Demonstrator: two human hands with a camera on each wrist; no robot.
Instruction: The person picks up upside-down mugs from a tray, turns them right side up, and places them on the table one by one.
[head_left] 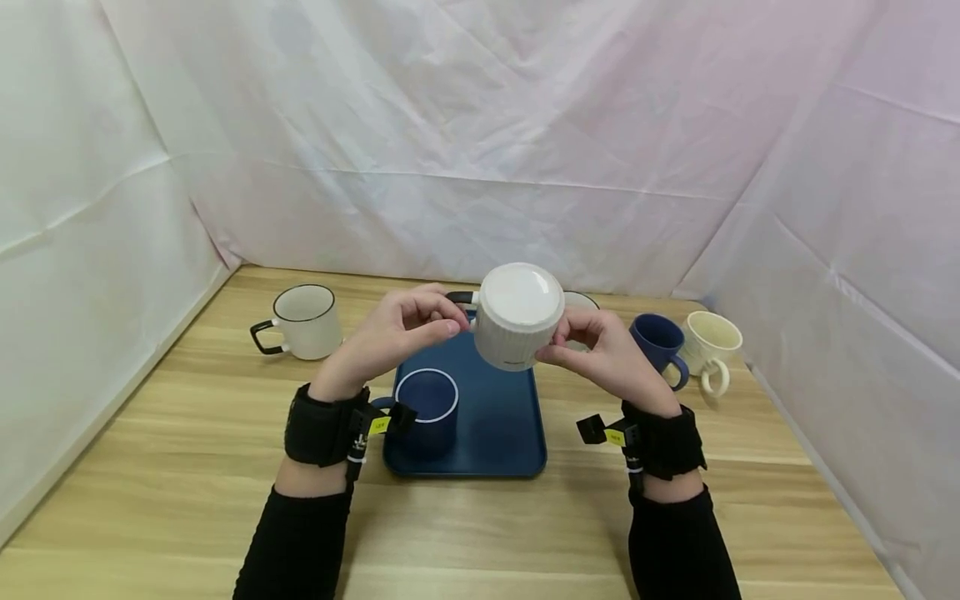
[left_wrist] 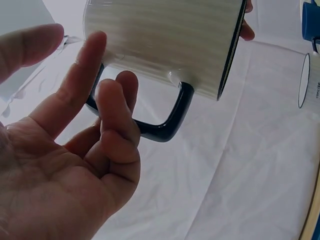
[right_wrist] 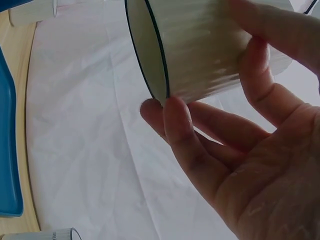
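- Held in the air above the far end of the blue tray [head_left: 480, 442]: a white ribbed mug [head_left: 519, 315], tipped over so that its flat base faces the head camera and its dark-rimmed mouth points away and down.
- Long axis of the mug running roughly from the viewer toward the far wall, tilted; black handle [left_wrist: 160, 122] sticking out to the left side.
- Left hand [head_left: 397, 333]: half curled, thumb and fingertips pinching at the handle and the wall beside it; in the left wrist view, two fingers bent just under the handle loop.
- Right hand [head_left: 607, 354]: loosely curled, fingertips and thumb gripping the ribbed wall near the rim.
- On the tray, near end, left: a dark blue mug with white rim [head_left: 426, 407], upright.
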